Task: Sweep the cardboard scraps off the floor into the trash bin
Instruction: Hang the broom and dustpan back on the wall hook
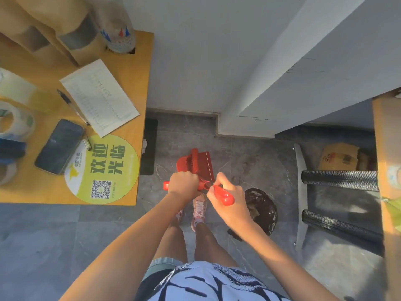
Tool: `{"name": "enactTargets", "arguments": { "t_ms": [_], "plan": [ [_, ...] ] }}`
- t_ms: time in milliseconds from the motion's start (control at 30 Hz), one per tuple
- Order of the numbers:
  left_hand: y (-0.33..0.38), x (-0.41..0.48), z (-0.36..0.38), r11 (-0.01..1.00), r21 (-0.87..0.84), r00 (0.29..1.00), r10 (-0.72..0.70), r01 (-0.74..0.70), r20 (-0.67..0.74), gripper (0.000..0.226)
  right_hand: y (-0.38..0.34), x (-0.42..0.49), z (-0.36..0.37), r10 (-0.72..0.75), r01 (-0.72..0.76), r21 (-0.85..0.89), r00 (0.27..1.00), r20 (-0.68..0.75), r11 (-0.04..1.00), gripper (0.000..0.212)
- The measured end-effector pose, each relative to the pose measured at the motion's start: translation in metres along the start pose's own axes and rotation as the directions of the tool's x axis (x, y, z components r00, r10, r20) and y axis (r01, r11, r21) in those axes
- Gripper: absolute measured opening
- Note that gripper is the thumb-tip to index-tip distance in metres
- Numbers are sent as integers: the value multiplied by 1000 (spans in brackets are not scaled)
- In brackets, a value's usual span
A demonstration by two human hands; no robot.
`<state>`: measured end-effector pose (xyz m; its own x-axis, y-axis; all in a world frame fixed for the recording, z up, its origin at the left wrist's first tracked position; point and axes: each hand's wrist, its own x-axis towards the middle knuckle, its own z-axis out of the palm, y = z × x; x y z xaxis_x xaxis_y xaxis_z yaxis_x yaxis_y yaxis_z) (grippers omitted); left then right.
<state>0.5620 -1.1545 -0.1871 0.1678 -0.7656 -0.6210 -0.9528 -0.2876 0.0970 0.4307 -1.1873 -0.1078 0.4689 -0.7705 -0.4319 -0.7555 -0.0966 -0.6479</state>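
I look straight down at a grey tiled floor (249,153). A red dustpan (196,162) stands on it by the wall, ahead of my feet. My left hand (183,184) is closed around a red handle whose end pokes out to the left. My right hand (230,192) grips another red handle (224,196) that points toward me. The two hands nearly touch. A round trash bin with a dark liner (261,210) stands on the floor just right of my right hand, with some scraps inside. I see no loose scraps on the floor.
A yellow wooden table (134,161) is at the left with a phone (59,146), a paper, a pen, tape rolls and a round green sticker. A white pillar (282,83) stands ahead. At the right are a shelf with black rolls (338,180) and a cardboard box (339,157).
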Motion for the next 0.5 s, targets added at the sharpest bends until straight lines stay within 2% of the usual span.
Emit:
{"name": "enactTargets", "arguments": {
  "t_ms": [367, 500],
  "plan": [
    [2, -8, -1, 999, -47, 1000, 3, -2, 16, 13, -4, -2, 4, -86, 88, -17, 994, 66, 996, 15],
    [5, -11, 2, 999, -36, 1000, -4, 4, 7, 15, -4, -4, 6, -92, 94, -17, 992, 84, 995, 16]
  ]
}}
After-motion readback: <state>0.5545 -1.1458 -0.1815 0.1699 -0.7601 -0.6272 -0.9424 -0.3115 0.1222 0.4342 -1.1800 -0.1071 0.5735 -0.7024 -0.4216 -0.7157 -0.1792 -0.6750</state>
